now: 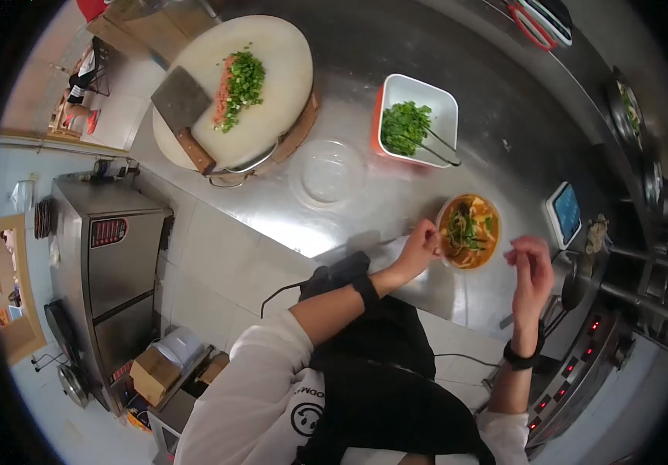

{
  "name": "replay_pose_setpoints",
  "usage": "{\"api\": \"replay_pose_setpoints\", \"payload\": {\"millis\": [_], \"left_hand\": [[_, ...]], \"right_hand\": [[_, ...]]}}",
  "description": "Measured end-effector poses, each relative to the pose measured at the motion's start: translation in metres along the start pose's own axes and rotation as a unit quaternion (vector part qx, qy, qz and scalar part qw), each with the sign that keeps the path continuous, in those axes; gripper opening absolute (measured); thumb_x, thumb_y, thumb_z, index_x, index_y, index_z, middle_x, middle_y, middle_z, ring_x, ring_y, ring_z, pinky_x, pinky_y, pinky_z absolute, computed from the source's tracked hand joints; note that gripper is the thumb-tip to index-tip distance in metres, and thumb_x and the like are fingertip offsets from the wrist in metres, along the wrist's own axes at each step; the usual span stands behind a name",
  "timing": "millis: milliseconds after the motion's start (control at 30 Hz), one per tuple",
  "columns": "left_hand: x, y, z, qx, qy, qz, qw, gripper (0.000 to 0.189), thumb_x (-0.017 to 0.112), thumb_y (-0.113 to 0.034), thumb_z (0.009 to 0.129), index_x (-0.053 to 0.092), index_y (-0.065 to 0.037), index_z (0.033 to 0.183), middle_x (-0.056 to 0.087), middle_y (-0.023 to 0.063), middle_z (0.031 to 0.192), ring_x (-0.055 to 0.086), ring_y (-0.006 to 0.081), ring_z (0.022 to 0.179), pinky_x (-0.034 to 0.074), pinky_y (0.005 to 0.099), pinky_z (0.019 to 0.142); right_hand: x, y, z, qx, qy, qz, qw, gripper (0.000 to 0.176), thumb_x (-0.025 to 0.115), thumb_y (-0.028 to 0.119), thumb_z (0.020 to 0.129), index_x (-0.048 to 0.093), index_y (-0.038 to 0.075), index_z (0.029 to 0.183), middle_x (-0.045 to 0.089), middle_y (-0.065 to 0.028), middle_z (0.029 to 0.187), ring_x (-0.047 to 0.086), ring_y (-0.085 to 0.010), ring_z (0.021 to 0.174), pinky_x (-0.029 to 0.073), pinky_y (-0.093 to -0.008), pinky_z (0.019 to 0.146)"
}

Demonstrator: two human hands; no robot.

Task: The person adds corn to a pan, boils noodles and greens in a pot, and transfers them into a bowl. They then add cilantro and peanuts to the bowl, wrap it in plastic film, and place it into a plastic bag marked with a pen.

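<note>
A round plastic bowl of orange-red soup with greens and pale pieces stands on the steel counter. At its left rim is my left hand, fingers curled together; whether they grip the rim or something small cannot be made out. Right of the bowl and apart from it, my right hand is raised with loosely bent fingers and nothing visible in it. Behind the bowl sits a white-and-orange container of chopped greens, with dark tongs resting in it. A clear round lid lies to the left.
A round chopping board holds chopped scallions, pink minced meat and a cleaver. A device with a blue screen stands at the right, near pans and a control panel with red lights.
</note>
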State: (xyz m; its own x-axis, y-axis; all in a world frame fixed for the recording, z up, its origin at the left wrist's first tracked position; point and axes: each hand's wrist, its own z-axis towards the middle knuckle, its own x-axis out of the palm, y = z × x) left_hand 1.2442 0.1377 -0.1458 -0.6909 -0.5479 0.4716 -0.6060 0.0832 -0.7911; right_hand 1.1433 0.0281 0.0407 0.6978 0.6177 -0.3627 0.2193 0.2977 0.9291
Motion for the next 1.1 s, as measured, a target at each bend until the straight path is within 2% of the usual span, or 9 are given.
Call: {"api": "replay_pose_setpoints", "payload": {"millis": [200, 267, 433, 533, 700, 833, 900, 1033, 1100], "left_hand": [[-0.053, -0.028, -0.044, -0.047, -0.04, -0.023, 0.998, 0.007, 0.04, -0.013, 0.093, 0.038, -0.007, 0.095, 0.045, 0.0031, 0.088, 0.051, 0.0119, 0.08, 0.054, 0.0327, 0.074], [-0.068, -0.031, -0.056, -0.053, -0.045, -0.014, 0.997, 0.007, 0.039, -0.014, 0.093, 0.038, -0.007, 0.096, 0.045, 0.0023, 0.088, 0.051, 0.011, 0.08, 0.053, 0.0318, 0.075], [-0.09, -0.049, -0.075, -0.068, -0.088, -0.029, 0.993, 0.008, 0.04, -0.016, 0.093, 0.039, -0.008, 0.096, 0.046, -0.0002, 0.083, 0.049, 0.0073, 0.076, 0.052, 0.0291, 0.075], [-0.093, -0.055, -0.075, -0.075, -0.109, -0.035, 0.991, 0.009, 0.041, -0.017, 0.093, 0.039, -0.009, 0.095, 0.046, -0.0006, 0.081, 0.049, 0.0075, 0.074, 0.051, 0.0286, 0.074], [-0.098, -0.055, -0.072, -0.079, -0.121, -0.047, 0.988, 0.013, 0.042, -0.023, 0.093, 0.042, -0.01, 0.095, 0.048, 0.0002, 0.083, 0.05, 0.0089, 0.078, 0.048, 0.0297, 0.077], [-0.113, -0.068, -0.072, -0.041, -0.246, -0.124, 0.96, 0.014, 0.045, -0.022, 0.092, 0.043, -0.009, 0.098, 0.051, 0.0024, 0.09, 0.051, 0.012, 0.085, 0.045, 0.0309, 0.079], [-0.124, -0.074, -0.07, -0.022, -0.302, -0.146, 0.942, 0.019, 0.046, -0.022, 0.091, 0.044, -0.007, 0.102, 0.054, 0.0063, 0.1, 0.052, 0.0141, 0.09, 0.044, 0.0302, 0.08], [-0.137, -0.09, -0.066, -0.011, -0.305, -0.156, 0.94, 0.027, 0.048, -0.022, 0.09, 0.04, -0.005, 0.11, 0.053, 0.0089, 0.11, 0.053, 0.0176, 0.1, 0.042, 0.0311, 0.084], [-0.139, -0.095, -0.061, -0.023, -0.306, -0.148, 0.94, 0.034, 0.048, -0.019, 0.089, 0.037, -0.004, 0.118, 0.052, 0.01, 0.113, 0.053, 0.0192, 0.104, 0.041, 0.0311, 0.086]], "right_hand": [[0.055, -0.031, 0.095, 0.033, 0.082, -0.1, 0.991, 0.012, 0.054, 0.001, 0.082, 0.055, 0.002, 0.093, 0.055, -0.0065, 0.084, 0.058, -0.0132, 0.075, 0.046, -0.0228, 0.066], [0.08, -0.048, 0.129, -0.038, 0.109, -0.163, 0.98, 0.017, 0.058, 0.003, 0.078, 0.056, 0.002, 0.095, 0.057, -0.0096, 0.087, 0.058, -0.0188, 0.078, 0.046, -0.0269, 0.069], [0.121, -0.082, 0.172, -0.166, 0.171, -0.394, 0.888, 0.036, 0.068, 0.017, 0.069, 0.056, 0.0, 0.098, 0.059, -0.015, 0.093, 0.053, -0.0302, 0.09, 0.043, -0.036, 0.08], [0.13, -0.094, 0.18, -0.164, 0.222, -0.477, 0.834, 0.045, 0.07, 0.023, 0.066, 0.055, -0.002, 0.101, 0.058, -0.0169, 0.093, 0.052, -0.0308, 0.092, 0.043, -0.0355, 0.082], [0.14, -0.089, 0.182, -0.102, 0.224, -0.503, 0.828, 0.043, 0.066, 0.024, 0.07, 0.055, -0.001, 0.103, 0.057, -0.0182, 0.093, 0.055, -0.0326, 0.09, 0.046, -0.0377, 0.078], [0.137, -0.078, 0.183, -0.036, 0.251, -0.483, 0.838, 0.036, 0.06, 0.023, 0.075, 0.056, 0.0, 0.102, 0.056, -0.0179, 0.094, 0.058, -0.0332, 0.087, 0.048, -0.0402, 0.074], [0.131, -0.087, 0.186, -0.058, 0.266, -0.459, 0.846, 0.035, 0.059, 0.021, 0.075, 0.056, 0.001, 0.103, 0.056, -0.0176, 0.095, 0.058, -0.0334, 0.087, 0.048, -0.0402, 0.074], [0.116, -0.097, 0.192, -0.127, 0.296, -0.419, 0.849, 0.03, 0.056, 0.016, 0.078, 0.057, 0.0, 0.103, 0.058, -0.0172, 0.093, 0.058, -0.0345, 0.083, 0.047, -0.042, 0.073], [0.109, -0.093, 0.198, -0.094, 0.315, -0.398, 0.856, 0.029, 0.056, 0.016, 0.079, 0.058, -0.001, 0.102, 0.06, -0.0182, 0.091, 0.059, -0.0342, 0.082, 0.047, -0.0412, 0.073]]}}
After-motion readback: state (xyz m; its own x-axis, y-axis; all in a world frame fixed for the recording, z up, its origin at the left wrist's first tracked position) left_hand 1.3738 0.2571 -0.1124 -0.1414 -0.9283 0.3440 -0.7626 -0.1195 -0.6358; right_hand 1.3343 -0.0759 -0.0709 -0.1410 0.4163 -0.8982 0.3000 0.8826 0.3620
